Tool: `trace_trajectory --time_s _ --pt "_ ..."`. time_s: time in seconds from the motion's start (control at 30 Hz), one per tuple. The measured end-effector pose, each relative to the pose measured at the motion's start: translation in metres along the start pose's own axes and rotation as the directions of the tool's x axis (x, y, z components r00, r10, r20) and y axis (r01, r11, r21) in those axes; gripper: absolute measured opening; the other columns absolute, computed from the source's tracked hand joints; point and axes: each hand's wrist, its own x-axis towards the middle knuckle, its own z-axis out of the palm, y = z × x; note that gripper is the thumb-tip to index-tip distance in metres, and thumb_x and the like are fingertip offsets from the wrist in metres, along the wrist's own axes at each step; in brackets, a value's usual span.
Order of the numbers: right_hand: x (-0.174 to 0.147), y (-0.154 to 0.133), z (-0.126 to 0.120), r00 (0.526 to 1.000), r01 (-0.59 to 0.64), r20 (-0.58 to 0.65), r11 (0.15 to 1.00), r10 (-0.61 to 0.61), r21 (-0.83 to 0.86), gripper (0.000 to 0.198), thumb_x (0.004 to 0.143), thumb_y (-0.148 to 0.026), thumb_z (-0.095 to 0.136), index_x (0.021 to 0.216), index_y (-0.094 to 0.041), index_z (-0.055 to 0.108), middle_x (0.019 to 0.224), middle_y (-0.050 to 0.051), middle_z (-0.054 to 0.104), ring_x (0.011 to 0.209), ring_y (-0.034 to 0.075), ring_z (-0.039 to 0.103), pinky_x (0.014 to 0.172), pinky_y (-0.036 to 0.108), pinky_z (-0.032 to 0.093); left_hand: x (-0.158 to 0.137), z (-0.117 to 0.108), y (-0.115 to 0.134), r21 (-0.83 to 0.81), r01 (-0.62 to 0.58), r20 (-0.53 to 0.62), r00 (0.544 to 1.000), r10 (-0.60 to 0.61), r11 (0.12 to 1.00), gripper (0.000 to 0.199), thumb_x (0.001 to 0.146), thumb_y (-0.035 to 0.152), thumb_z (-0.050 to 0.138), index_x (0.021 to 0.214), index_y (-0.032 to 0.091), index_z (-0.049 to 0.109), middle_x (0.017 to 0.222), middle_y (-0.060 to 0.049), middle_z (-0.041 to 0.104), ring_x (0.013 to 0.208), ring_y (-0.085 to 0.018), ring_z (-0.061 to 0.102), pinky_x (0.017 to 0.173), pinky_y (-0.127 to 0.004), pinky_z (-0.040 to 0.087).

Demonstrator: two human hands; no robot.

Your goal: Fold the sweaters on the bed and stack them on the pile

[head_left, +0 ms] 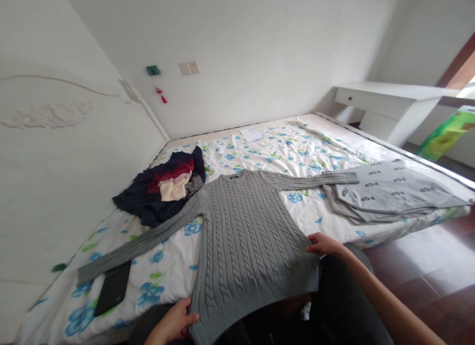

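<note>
A grey cable-knit sweater (245,226) lies spread on the bed, neckline away from me and both sleeves stretched out sideways. Its ribbed hem hangs over the near edge, above my lap. At the lower left corner, my left hand (177,319) pinches the sweater's side edge near the hem. My right hand (324,246) is closed on the opposite side edge, somewhat higher up. The left sleeve's cuff reaches a flat black object (113,289); the other cuff rests by the folded grey clothes.
The bed has a floral sheet (233,149). Dark, red and cream clothes (159,191) are heaped at left. Folded grey garments printed POP (389,186) lie at right. A paper (251,133) sits farther back. A white desk (386,105) stands beyond the bed's right side.
</note>
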Motion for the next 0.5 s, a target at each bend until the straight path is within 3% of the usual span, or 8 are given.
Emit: trace_trajectory --time_s 0.1,0.2,0.27,0.33,0.4,0.43,0.5 --pt "0.005 0.007 -0.013 0.999 -0.02 -0.048 0.993 0.026 0.115 0.046 0.068 -0.034 0.101 0.104 -0.019 0.078 0.08 0.002 0.076 0.072 0.019 0.072 0.063 0.027 0.059 0.014 -0.008 0.008 0.208 0.097 -0.031 0.995 -0.093 0.973 0.041 0.063 0.057 0.085 0.071 0.028 0.057 0.063 -0.003 0.071 0.056 -0.032 0.076 0.062 -0.042 0.06" --pt "0.012 -0.001 -0.044 0.987 0.066 -0.159 0.965 -0.026 0.254 0.057 0.075 -0.034 0.101 0.124 -0.02 0.077 0.101 0.011 0.083 0.089 0.024 0.079 0.077 0.034 0.066 0.034 -0.02 0.037 0.385 -0.04 -0.181 0.976 0.117 0.922 0.032 0.078 0.054 0.073 0.07 0.029 0.056 0.068 -0.005 0.073 0.073 -0.033 0.08 0.073 -0.04 0.06" --pt "0.019 -0.013 -0.075 0.957 0.178 -0.281 0.915 -0.074 0.362 0.056 0.08 -0.033 0.099 0.13 -0.022 0.075 0.112 0.013 0.083 0.098 0.025 0.08 0.087 0.036 0.067 0.052 -0.019 0.062 0.44 -0.148 -0.279 0.915 0.292 0.886 0.025 0.085 0.054 0.065 0.081 0.029 0.065 0.085 -0.008 0.081 0.092 -0.034 0.082 0.083 -0.04 0.062" --pt "0.028 -0.029 -0.112 0.901 0.274 -0.43 0.846 -0.059 0.457 0.051 0.086 -0.032 0.094 0.131 -0.024 0.072 0.118 0.012 0.082 0.101 0.025 0.08 0.092 0.038 0.068 0.072 -0.006 0.083 0.449 -0.285 -0.345 0.819 0.458 0.847 0.034 0.091 0.057 0.059 0.102 0.029 0.073 0.114 -0.011 0.084 0.114 -0.035 0.081 0.098 -0.043 0.063" --pt "0.039 -0.046 -0.151 0.81 0.36 -0.586 0.783 0.008 0.508 0.044 0.09 -0.03 0.088 0.129 -0.027 0.07 0.116 0.008 0.08 0.098 0.022 0.079 0.092 0.036 0.068 0.094 0.014 0.095 0.457 -0.44 -0.338 0.718 0.608 0.773 0.051 0.095 0.061 0.056 0.126 0.026 0.075 0.143 -0.014 0.078 0.138 -0.035 0.073 0.118 -0.046 0.058" --pt "0.046 -0.054 -0.17 0.76 0.399 -0.649 0.76 0.04 0.513 0.041 0.091 -0.029 0.085 0.129 -0.028 0.068 0.114 0.006 0.079 0.096 0.02 0.078 0.09 0.033 0.067 0.105 0.025 0.096 0.47 -0.488 -0.319 0.683 0.657 0.735 0.059 0.096 0.061 0.054 0.136 0.023 0.074 0.154 -0.016 0.073 0.149 -0.035 0.066 0.125 -0.048 0.053" --pt "0.058 -0.064 -0.205 0.672 0.44 -0.734 0.743 0.1 0.504 0.036 0.094 -0.029 0.081 0.126 -0.029 0.065 0.11 0.003 0.074 0.09 0.016 0.073 0.085 0.027 0.065 0.126 0.043 0.09 0.519 -0.498 -0.295 0.658 0.692 0.695 0.067 0.099 0.06 0.051 0.149 0.02 0.071 0.167 -0.017 0.064 0.161 -0.038 0.055 0.131 -0.054 0.047"
